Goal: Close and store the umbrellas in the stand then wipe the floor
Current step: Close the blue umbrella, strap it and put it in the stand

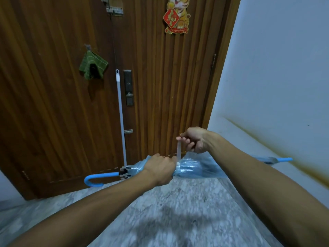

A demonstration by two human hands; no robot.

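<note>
A folded light-blue transparent umbrella (194, 168) lies crosswise in front of me, its blue hooked handle (96, 179) pointing left and its blue tip (283, 159) pointing right. My left hand (160, 171) grips the bunched canopy around its middle. My right hand (193, 139) pinches the upper end of the clear closing strap (179, 150), pulled straight up from the canopy. No umbrella stand shows in the head view.
A brown wooden door (53, 104) fills the view ahead, with a white mop pole (121, 118) leaning on it, a green cloth (92, 65) on a hook and a tiger decoration (177, 15). A white wall (276, 77) stands right. Grey marble floor (178, 211) lies below.
</note>
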